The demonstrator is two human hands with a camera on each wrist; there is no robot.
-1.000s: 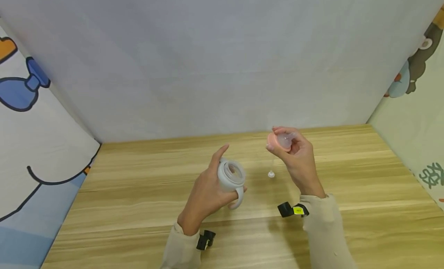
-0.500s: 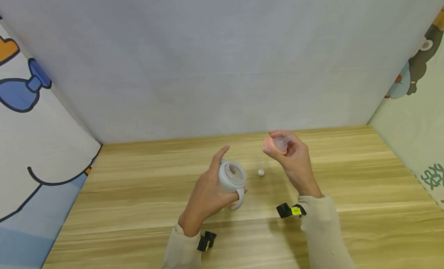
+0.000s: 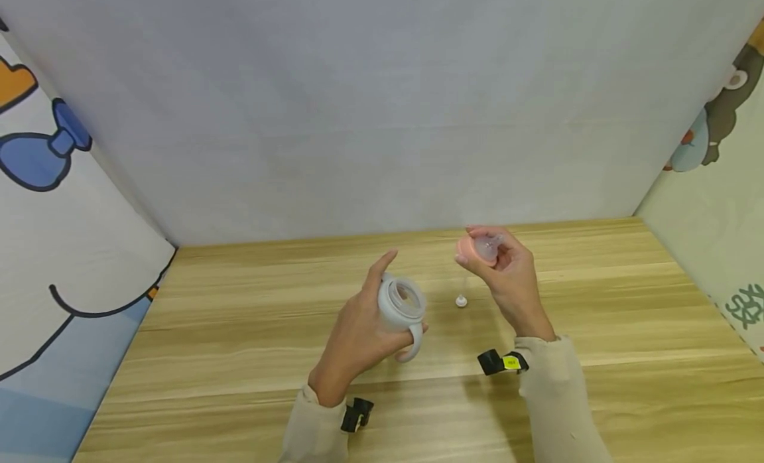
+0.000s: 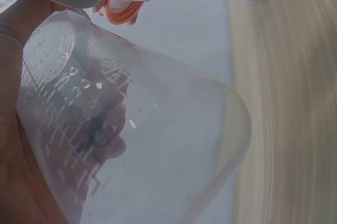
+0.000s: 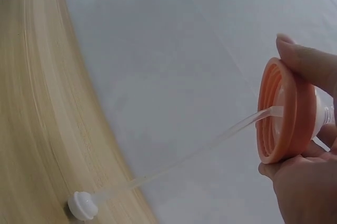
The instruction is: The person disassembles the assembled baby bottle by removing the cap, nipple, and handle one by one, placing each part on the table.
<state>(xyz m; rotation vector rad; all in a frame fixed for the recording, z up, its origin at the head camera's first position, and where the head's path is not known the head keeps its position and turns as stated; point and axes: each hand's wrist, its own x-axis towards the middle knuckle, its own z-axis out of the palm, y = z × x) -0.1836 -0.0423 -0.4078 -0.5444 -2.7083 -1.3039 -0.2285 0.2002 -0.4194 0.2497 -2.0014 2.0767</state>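
Note:
My left hand (image 3: pixel 361 327) grips a baby bottle (image 3: pixel 403 310) with a pale grey collar, side handles and an uncovered mouth. Its clear body (image 4: pixel 158 113) with raised measuring marks fills much of the left wrist view. To the right, my right hand (image 3: pixel 512 277) pinches a pink-orange screw ring (image 5: pixel 295 118) between thumb and fingers. A clear nipple (image 3: pixel 489 248) sticks out of the ring toward my palm. From the ring's threaded underside hangs a clear straw (image 5: pixel 195 150), ending in a small white weight (image 5: pixel 83 206). Bottle and ring are apart.
Both hands are over a wood-grain table (image 3: pixel 239 357). A pale grey cloth wall (image 3: pixel 382 118) rises behind the table's far edge. Printed cloth panels stand at the left (image 3: pixel 89 251) and right (image 3: pixel 704 237). Each wrist wears a small black camera.
The right hand with the ring has moved slightly left and down. The white weight on the straw swung left, then back right. The left hand stays nearly still with the bottle.

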